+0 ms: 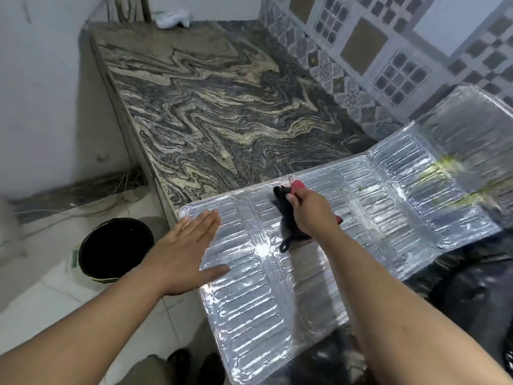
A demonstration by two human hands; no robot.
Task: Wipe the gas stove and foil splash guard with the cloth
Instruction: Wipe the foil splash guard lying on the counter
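Note:
The silver foil splash guard [277, 287] lies unfolded and mostly flat over the counter's near end, its right panels bent upward. My left hand [183, 251] rests flat on its left panel, fingers together and thumb spread, holding nothing. My right hand [312, 211] is closed on a dark and red cloth [288, 232], pressing it onto the foil near the middle fold. Yellow-green stains [441, 173] mark the right panels. The gas stove is mostly hidden; only a dark blurred surface [458, 287] shows under the foil at the lower right.
A marbled grey stone counter [211, 107] stretches away to the back wall. Patterned wall tiles [388, 59] rise on the right. A black bucket [115, 250] stands on the white floor at the left. A white crumpled bag [173, 19] lies at the counter's far end.

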